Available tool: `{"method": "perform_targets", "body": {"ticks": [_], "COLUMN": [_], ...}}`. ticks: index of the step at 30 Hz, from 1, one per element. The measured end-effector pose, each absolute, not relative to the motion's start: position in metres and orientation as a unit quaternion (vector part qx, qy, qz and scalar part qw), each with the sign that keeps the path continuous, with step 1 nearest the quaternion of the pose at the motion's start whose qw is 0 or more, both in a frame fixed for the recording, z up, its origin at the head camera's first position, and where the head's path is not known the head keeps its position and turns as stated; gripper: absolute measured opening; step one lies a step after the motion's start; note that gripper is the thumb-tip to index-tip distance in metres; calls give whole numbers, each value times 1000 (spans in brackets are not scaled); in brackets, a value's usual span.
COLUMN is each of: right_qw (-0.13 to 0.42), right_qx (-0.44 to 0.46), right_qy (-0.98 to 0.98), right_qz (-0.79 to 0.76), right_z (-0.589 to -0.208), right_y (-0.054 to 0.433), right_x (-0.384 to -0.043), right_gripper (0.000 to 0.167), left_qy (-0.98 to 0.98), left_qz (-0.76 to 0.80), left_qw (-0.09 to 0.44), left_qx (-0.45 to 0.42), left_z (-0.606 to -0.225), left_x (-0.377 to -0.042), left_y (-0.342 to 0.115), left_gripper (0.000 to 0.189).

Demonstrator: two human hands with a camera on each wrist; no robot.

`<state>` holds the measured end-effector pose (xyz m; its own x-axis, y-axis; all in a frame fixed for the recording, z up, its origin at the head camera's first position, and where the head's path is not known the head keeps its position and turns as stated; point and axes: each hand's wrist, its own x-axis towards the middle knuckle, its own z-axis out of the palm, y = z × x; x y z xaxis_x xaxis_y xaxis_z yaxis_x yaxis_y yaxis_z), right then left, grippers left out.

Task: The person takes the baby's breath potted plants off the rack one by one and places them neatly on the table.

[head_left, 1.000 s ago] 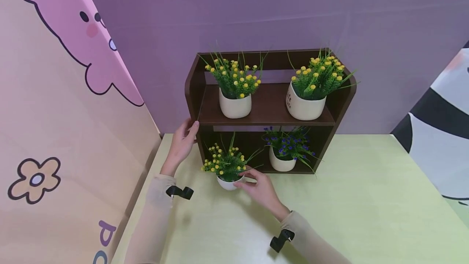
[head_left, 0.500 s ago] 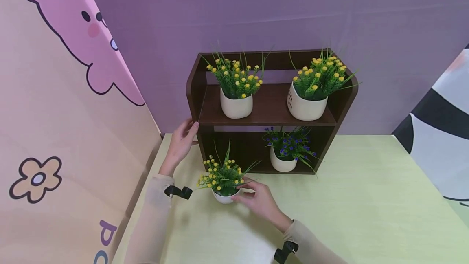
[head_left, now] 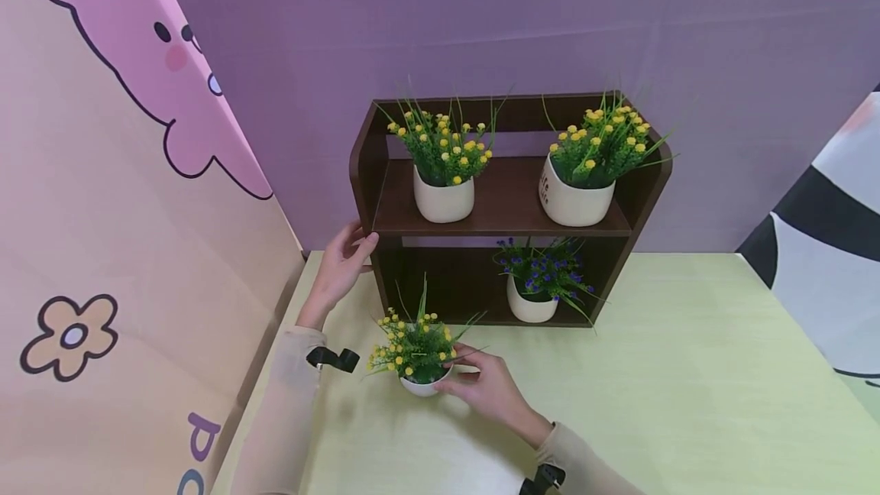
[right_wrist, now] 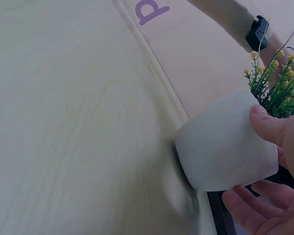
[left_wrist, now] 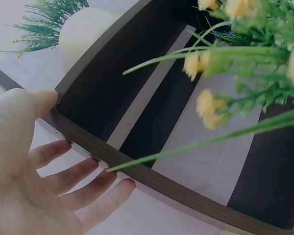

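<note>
Apart, table [head_left: 374, 418] between: left hand [head_left: 340, 266] in grip of shelf edge [head_left: 360, 197], right hand [head_left: 490, 389] of flowerpot [right_wrist: 221, 147]

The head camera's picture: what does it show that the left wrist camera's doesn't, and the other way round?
Only the head view: the right-hand grip holding a white pot, and the cartoon flower on the wall at left.
Only the left wrist view: all four fingertips of the left-hand grip, along the dark shelf.
Both: the left-hand grip, the dark shelf, yellow flowers and some blue-purple blooms.
</note>
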<state>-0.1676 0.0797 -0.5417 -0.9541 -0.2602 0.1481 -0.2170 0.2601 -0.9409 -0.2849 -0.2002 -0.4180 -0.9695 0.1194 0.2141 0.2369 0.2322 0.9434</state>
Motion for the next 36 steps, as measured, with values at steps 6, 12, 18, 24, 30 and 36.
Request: {"method": "perform_targets", "body": {"ticks": [6, 12, 18, 24, 30, 36], "right_qw": [18, 9, 8, 10, 6, 14], "right_qx": [-163, -176, -170, -175, -184, -184], "right_qy": [789, 794, 805, 806, 806, 801], "right_qz": [-592, -581, -569, -565, -563, -570], "right_z": [-546, -549, -545, -544, -544, -545], "right_y": [86, 86, 86, 87, 88, 89], "right_x": [-164, -165, -164, -162, -162, -164], "right_gripper": [28, 34, 36, 37, 37, 40], "left_qy": [-795, -804, -802, -804, -802, -802], "left_qz": [-594, -583, -585, -582, -587, -585], "left_qw": [50, 52, 50, 52, 51, 54], "left_qx": [-111, -107, -109, -107, -103, -102], "left_z": [-416, -414, -413, -413, -415, -415], "left_x": [-288, -290, -290, -289, -290, -292], "left_y": [-197, -195, -193, -191, -190, -189], "left_gripper": [63, 64, 64, 61, 59, 59]}}
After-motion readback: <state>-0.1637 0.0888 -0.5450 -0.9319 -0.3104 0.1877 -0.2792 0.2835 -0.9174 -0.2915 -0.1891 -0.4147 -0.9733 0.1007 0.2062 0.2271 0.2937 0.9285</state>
